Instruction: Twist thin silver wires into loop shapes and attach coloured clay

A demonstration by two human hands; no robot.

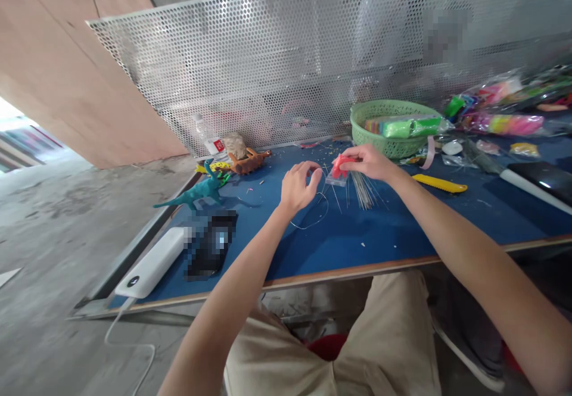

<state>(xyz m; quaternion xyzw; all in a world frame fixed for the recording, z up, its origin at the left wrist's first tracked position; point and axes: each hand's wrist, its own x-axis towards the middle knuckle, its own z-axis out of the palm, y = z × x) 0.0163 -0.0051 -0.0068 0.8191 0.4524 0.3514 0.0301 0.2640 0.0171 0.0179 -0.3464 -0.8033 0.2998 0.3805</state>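
Note:
My right hand (367,162) is closed, thumb and fingers pinching a small clear plastic bag with a soft-looking red lump (338,165) in it. Left of the bag, my left hand (298,187) hovers with curled fingers and a gap between thumb and forefinger; nothing shows in it. Under the right hand lies a bundle of thin metal wires (363,193), fanned out on the blue tabletop (322,244). One curved wire (313,224) lies loose between the hands.
A green basket (373,137) with colourful packs stands behind my right hand. Right of it lie a yellow utility knife (440,183) and bagged items. Toy dinosaurs (203,190), a bottle (208,137), a phone (212,244) and a white power bank (154,262) are left. Perforated metal sheeting (250,74) borders the back.

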